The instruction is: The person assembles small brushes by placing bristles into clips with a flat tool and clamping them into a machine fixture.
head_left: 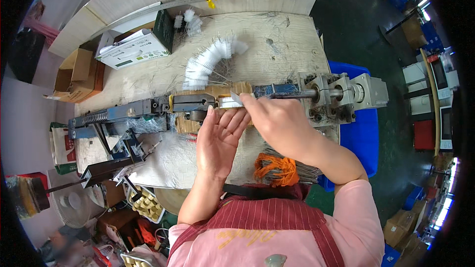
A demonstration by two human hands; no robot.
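Observation:
A long bench machine (194, 103) of dark metal runs across the table in front of me. My left hand (217, 141) is palm up at its near side, thumb and fingers stretched out with nothing seen held. My right hand (273, 117) comes from the right, with thumb and forefinger closed on a small pale flat strip (236, 98) over the machine's middle. White material shows under the strip; I cannot make out what it is. Behind, finished white-bristled wire brushes (210, 60) lie in a curved row.
At the right end of the machine sits a metal shaft unit (341, 94), with a blue bin (363, 138) beside it. An orange-tied bundle of wire rods (282, 168) lies near my right elbow. Cardboard boxes (81, 74) stand at the back left; wire scraps litter the table.

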